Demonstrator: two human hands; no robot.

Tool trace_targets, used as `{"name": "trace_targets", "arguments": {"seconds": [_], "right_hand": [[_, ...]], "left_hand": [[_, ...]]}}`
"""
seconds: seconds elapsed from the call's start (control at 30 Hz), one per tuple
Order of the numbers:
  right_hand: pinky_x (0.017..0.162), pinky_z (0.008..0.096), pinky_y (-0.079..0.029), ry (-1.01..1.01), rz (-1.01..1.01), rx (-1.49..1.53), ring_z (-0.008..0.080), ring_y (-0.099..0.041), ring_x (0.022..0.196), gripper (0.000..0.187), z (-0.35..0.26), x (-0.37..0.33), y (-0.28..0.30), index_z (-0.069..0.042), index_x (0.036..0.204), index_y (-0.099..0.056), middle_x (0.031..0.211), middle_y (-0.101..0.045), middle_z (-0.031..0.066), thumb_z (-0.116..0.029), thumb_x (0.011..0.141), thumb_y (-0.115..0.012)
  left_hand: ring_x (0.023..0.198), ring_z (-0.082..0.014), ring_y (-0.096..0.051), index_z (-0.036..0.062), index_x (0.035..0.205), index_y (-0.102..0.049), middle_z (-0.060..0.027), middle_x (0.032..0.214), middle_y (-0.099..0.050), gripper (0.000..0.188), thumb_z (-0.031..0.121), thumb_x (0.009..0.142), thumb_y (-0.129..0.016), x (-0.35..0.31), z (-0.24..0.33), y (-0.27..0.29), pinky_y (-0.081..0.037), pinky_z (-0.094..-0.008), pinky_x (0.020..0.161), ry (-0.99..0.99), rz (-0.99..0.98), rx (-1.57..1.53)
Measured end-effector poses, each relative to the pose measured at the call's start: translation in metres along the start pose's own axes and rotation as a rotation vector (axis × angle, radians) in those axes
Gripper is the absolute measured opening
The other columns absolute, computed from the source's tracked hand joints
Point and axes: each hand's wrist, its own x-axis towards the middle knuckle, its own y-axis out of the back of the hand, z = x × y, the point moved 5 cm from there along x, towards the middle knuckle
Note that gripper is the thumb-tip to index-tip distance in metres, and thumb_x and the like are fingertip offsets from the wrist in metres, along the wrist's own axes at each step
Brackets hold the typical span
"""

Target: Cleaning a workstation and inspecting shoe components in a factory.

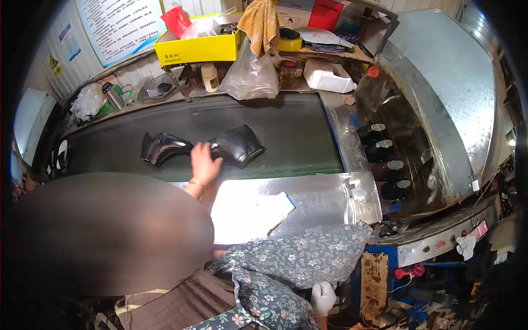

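At the lower right, a closed hand in a white glove, which looks like my right hand (323,298), sits against the edge of a floral garment (297,256). What its curled fingers hold, if anything, is hidden. My left hand is out of view. Another person leans in at the left, partly covered by a blurred patch. That person's bare hand (203,165), with a bracelet at the wrist, rests at a shiny black boot (239,146) lying on the dark belt (297,121). A second black boot or boot part (165,147) lies left of it.
A metal ledge (319,192) with a white sheet (242,212) on it runs along the belt's near side. Several dark shoes stand in a machine opening (421,159) at the right. A shelf behind carries a yellow box (195,52), an orange cloth (258,27) and a plastic bag (250,77).
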Motion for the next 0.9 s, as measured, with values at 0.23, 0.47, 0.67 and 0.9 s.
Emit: {"name": "trace_targets", "arguments": {"seconds": [0.23, 0.47, 0.67, 0.9], "right_hand": [[0.062, 0.0440, -0.049, -0.019, 0.041, -0.130, 0.0388, -0.060, 0.066, 0.019, -0.009, 0.011, -0.009, -0.004, 0.070, -0.062, 0.070, -0.060, 0.0198, -0.021, 0.077, -0.068], [0.059, 0.0360, -0.048, -0.159, -0.129, 0.098, 0.0265, -0.063, 0.061, 0.014, -0.025, 0.018, 0.013, 0.001, 0.071, -0.060, 0.066, -0.060, 0.0179, -0.007, 0.080, -0.067], [0.073, 0.0337, -0.054, 0.086, 0.155, 0.252, 0.0252, -0.071, 0.077, 0.009, -0.065, 0.040, 0.067, 0.001, 0.087, -0.072, 0.082, -0.072, 0.0151, -0.005, 0.083, -0.068], [0.098, 0.0336, -0.048, 0.525, 0.452, 0.334, 0.0232, -0.063, 0.113, 0.069, -0.167, 0.037, 0.145, 0.006, 0.136, -0.047, 0.129, -0.062, 0.0149, -0.038, 0.089, -0.071]], "left_hand": [[0.096, -0.0241, -0.070, 0.0004, 0.115, -0.067, -0.0117, 0.106, -0.073, 0.064, 0.018, 0.059, -0.091, 0.026, -0.067, -0.022, -0.052, -0.0344, 0.090, 0.274, -0.641, -0.428], [0.075, -0.0181, -0.070, -0.0083, 0.102, -0.067, -0.0137, 0.092, -0.072, 0.044, 0.016, 0.071, -0.086, 0.035, 0.004, -0.008, -0.056, -0.0304, 0.070, 0.466, -0.853, -0.860], [0.089, -0.0236, -0.070, -0.0042, 0.128, -0.057, -0.0142, 0.111, -0.069, 0.071, 0.035, 0.073, -0.081, -0.049, 0.093, 0.021, -0.055, -0.0337, 0.086, 0.327, -1.283, -1.515], [0.126, -0.0263, -0.053, 0.0004, 0.144, -0.044, -0.0126, 0.142, -0.053, 0.052, 0.034, 0.104, -0.050, -0.187, 0.273, 0.105, -0.041, -0.0398, 0.111, 0.416, -2.059, -1.448]]}}
